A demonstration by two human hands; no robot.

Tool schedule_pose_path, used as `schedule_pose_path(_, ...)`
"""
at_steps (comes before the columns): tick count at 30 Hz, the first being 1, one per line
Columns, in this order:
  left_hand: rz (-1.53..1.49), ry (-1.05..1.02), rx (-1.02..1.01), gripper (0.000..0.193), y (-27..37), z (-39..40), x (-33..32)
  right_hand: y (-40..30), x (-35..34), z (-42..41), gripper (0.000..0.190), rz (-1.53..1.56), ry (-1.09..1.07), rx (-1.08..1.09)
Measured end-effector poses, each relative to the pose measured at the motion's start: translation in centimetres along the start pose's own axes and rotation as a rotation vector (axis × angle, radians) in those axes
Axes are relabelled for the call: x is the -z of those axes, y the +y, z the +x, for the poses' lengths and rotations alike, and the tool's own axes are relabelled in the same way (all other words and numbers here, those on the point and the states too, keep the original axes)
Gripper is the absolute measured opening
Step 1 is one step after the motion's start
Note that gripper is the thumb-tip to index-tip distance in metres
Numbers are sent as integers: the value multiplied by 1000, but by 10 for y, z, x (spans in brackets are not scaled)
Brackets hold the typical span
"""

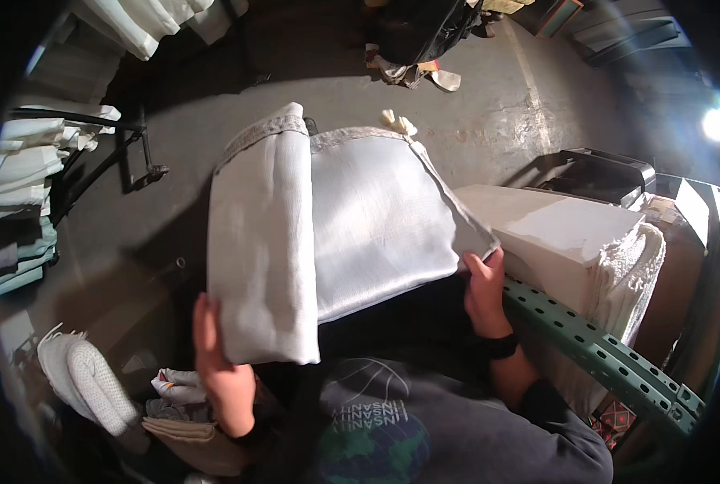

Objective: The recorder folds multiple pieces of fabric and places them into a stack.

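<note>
Between my hands is a piece of white woven fabric (384, 212) with a greyish trim band along its far edge. Its left portion is folded over into a flat panel. A small bunch of pale ties or tassels sits at the far right corner. My left hand (224, 363) supports the folded panel at its lower left, fingers along the outer side and partly behind the cloth. At the near right corner, my right hand (487, 290) pinches the fabric edge between thumb and fingers. A dark band circles my right wrist.
Folded white and pale green textiles (27, 163) hang on a black metal rack (136, 130) at left. Folded cloths (181, 417) lie near my left arm. To my right are a perforated green metal beam (577, 327), a white box (553, 224) and a black bin (608, 175).
</note>
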State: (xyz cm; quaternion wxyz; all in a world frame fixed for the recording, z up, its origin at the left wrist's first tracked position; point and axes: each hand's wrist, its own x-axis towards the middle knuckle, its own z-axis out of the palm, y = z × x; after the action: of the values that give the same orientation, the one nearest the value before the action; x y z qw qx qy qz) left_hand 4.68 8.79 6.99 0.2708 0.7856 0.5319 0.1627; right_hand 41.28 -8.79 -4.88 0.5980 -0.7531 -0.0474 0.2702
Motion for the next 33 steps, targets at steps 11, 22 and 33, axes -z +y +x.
schedule_pose_path(11,227,-411,128,62,-11,-33,-48,-47,-22,-3,61,-1471,-246,708)
schedule_pose_path(22,338,-325,65,60,-9,-34,-53,3,-217,-3,53,-842,-1043,-60)
schedule_pose_path(33,326,-509,-33,43,0,-37,-76,22,-222,21,59,-609,-838,-123)
